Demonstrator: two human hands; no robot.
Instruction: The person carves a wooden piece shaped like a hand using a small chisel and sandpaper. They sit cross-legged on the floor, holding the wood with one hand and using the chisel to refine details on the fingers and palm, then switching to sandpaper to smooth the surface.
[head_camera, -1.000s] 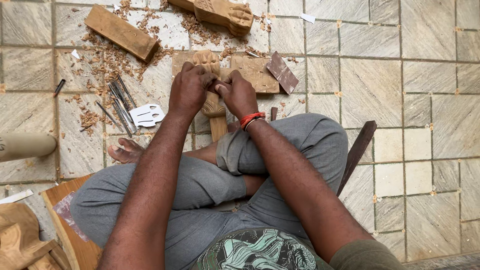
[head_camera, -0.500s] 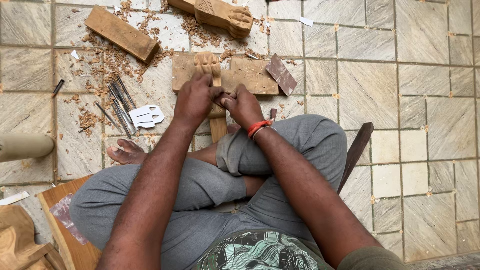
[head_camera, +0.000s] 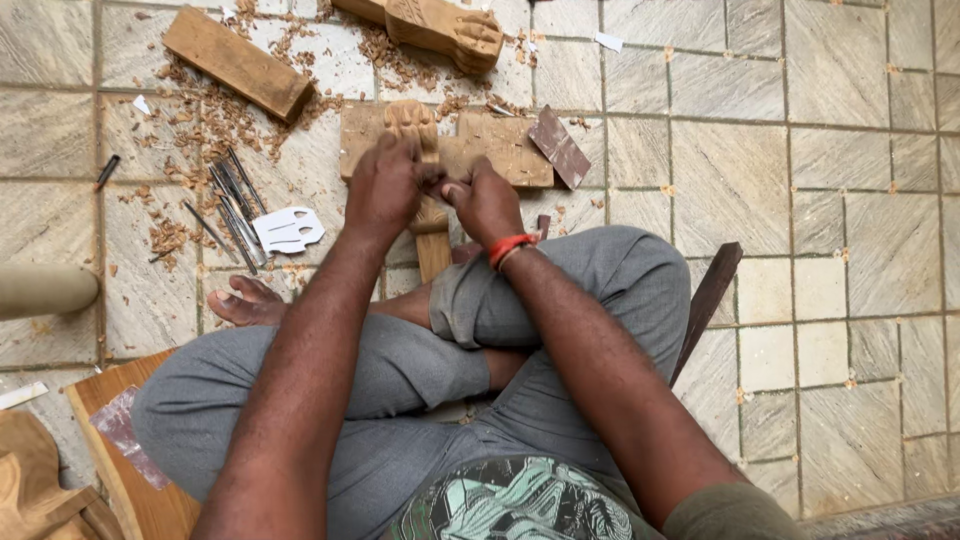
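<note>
- Two hands meet over one carving (head_camera: 428, 175): I see my left hand (head_camera: 383, 188) and right hand (head_camera: 487, 203) working a narrow wooden piece that runs from my lap out onto a flat board (head_camera: 500, 145) on the floor.
- Left fingers are curled shut around the carving near its carved top, which I judge pins it against the board so it cannot slide.
- Right fingers are closed too, pinched together beside the left hand at the carving; whether they grip a small tool I cannot tell, since the fist hides it.
- Both forearms rest over my crossed knees, likely to brace the hands.
- Chisels (head_camera: 232, 203) lie in a loose row to the left, near the left hand, with a white template (head_camera: 287, 230) just beside them, close for reaching.
- Shavings (head_camera: 215, 120) are scattered around the board and a wood block (head_camera: 237, 62).
- Another carved piece (head_camera: 440, 25) lies beyond the board, well apart from my hands.
- Leaning by my right knee is a dark plank (head_camera: 708, 300).
</note>
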